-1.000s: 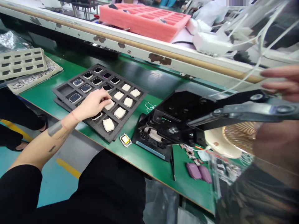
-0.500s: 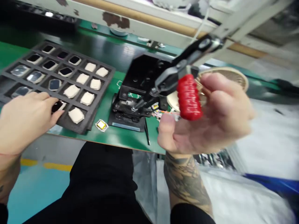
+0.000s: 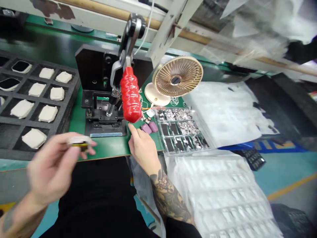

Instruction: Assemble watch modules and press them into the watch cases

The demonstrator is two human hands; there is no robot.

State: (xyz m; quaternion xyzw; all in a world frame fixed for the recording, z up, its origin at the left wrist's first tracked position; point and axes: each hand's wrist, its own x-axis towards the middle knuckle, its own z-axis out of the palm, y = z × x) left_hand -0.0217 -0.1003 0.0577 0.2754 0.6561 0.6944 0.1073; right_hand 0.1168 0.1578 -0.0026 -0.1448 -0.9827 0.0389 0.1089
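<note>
My left hand [image 3: 55,162], blurred by motion, pinches a small pale watch-like piece [image 3: 79,142] with a yellowish underside, in front of the foam tray's right corner. The dark foam tray [image 3: 68,112] bears white pieces and dark-faced watch pieces in its compartments. A black toggle press [image 3: 106,129] stands between my hands, its red handle [image 3: 130,96] hanging down. My right hand [image 3: 143,148] rests low at the press's right side, below the handle, with its index finger pointing forward; what its fingertips touch is hidden.
Right of the press are two purple blocks [image 3: 150,127], a beige fan [image 3: 178,74] and a clear divided box [image 3: 164,140] of small parts. Farther right lie plastic-covered white sheets [image 3: 223,112]. Clear plastic trays [image 3: 218,195] sit at the lower right, and a metal frame [image 3: 165,28] rises behind.
My left hand has lifted a piece from the tray and moved right. My right hand has left the space beside the red handle and gone down to the bench. The view has turned right.
</note>
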